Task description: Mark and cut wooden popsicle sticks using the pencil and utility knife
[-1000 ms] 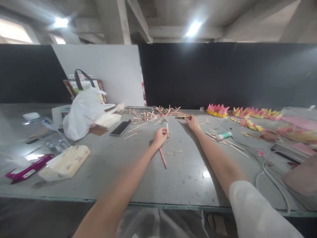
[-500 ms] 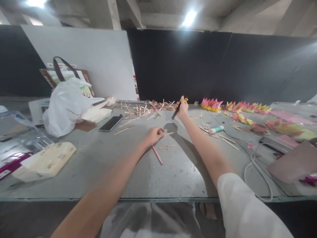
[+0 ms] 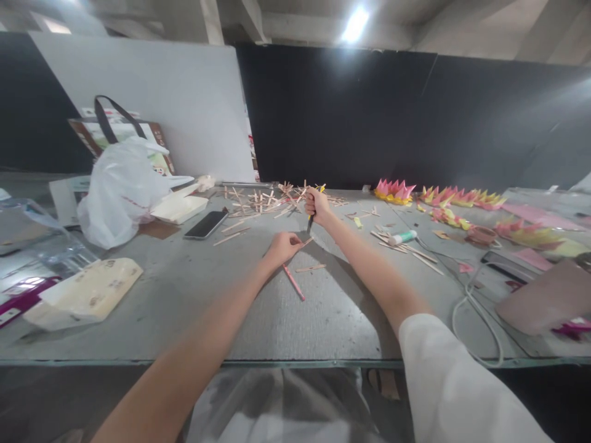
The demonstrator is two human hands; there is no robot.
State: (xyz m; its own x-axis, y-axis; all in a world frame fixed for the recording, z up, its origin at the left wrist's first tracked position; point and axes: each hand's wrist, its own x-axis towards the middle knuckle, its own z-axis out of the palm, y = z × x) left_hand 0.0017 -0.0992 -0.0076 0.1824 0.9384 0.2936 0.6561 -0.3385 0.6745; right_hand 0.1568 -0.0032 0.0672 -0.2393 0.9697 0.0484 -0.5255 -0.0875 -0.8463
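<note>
My left hand (image 3: 281,248) rests low over the grey table, pinching a short flat wooden stick (image 3: 308,241) between thumb and fingertips. Above it, my right hand (image 3: 317,203) is wrapped round a utility knife (image 3: 309,224) with a dark body and a bit of yellow at the top. The knife points down, its tip at the stick beside my left fingertips; whether the blade cuts into the wood I cannot tell. A pink-red pencil (image 3: 294,283) lies just below my left hand, and another wooden stick (image 3: 311,268) lies to its right.
Crossed sticks (image 3: 263,202) are heaped at the back. Left stand a phone (image 3: 205,224), a white plastic bag (image 3: 122,194) and a paper tray (image 3: 95,289). Right are a glue stick (image 3: 402,238), loose sticks, pink-yellow paper petals (image 3: 394,191) and a white cable (image 3: 478,307).
My right hand has swung left and down, bringing the knife from the air onto the stick. The stick in my left hand now tilts up more to the right.
</note>
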